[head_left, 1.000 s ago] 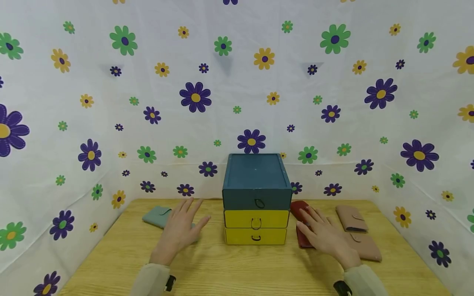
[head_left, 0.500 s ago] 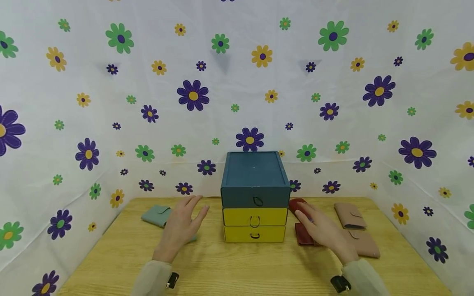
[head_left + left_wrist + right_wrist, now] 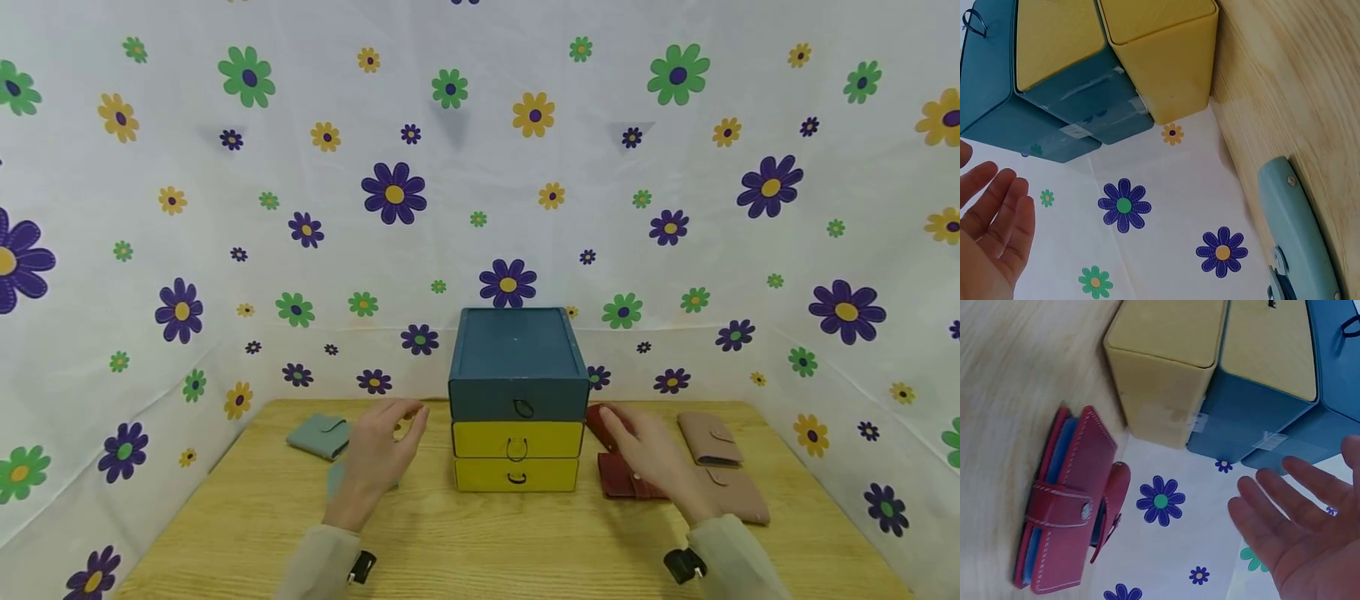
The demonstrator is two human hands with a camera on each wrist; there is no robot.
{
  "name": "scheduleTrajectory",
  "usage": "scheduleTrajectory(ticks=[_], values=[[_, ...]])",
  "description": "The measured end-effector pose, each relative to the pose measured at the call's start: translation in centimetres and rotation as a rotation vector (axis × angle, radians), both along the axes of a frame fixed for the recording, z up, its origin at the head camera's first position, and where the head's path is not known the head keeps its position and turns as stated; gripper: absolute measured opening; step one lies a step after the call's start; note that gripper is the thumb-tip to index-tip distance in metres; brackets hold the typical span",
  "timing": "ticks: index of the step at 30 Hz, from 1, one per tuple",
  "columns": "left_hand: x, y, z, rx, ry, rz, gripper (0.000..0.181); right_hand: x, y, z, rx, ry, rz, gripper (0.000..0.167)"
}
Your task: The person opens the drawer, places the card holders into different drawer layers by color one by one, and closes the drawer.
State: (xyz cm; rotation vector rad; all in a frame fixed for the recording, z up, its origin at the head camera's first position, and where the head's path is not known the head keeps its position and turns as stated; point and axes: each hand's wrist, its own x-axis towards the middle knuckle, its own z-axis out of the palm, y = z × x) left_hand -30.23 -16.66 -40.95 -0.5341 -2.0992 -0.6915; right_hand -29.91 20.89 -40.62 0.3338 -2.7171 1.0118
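A drawer stack (image 3: 517, 400) stands between my hands, blue at the top with two yellow drawer fronts below. To its left, my left hand (image 3: 375, 454) hovers over a pale green wallet (image 3: 335, 477) and holds nothing; its fingers bend loosely in the left wrist view. Another pale green wallet (image 3: 318, 436) lies behind it. On the other side, my right hand (image 3: 654, 454) is above two red wallets, the nearer one (image 3: 622, 477) snapped shut with a strap and the farther one (image 3: 600, 427) partly covered by the hand. The right fingers (image 3: 1272, 519) are spread, with nothing in them.
Two tan wallets, a farther one (image 3: 708, 437) and a nearer one (image 3: 738, 496), lie at the right side of the wooden table (image 3: 480, 542). White flowered cloth (image 3: 480, 150) rises behind and along both sides. The drawer fronts carry small loop handles (image 3: 517, 450).
Both hands have lifted slightly and their fingers bend more than before. The left has turned and shifted a little right, uncovering more of the near green wallet. The wallets and drawers stay put.
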Motion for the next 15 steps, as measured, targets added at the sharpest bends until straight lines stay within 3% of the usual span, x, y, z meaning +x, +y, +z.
scheduleTrajectory(ticks=[10,15], values=[[-0.1,1.8,0.1,0.007,0.104,-0.061,0.009,-0.9,-0.9,1.8,-0.192,0.013,-0.058,0.053],[0.1,2.8,0.3,-0.018,0.112,-0.093,0.009,-1.3,-1.5,2.7,-0.206,0.066,-0.066,0.049]])
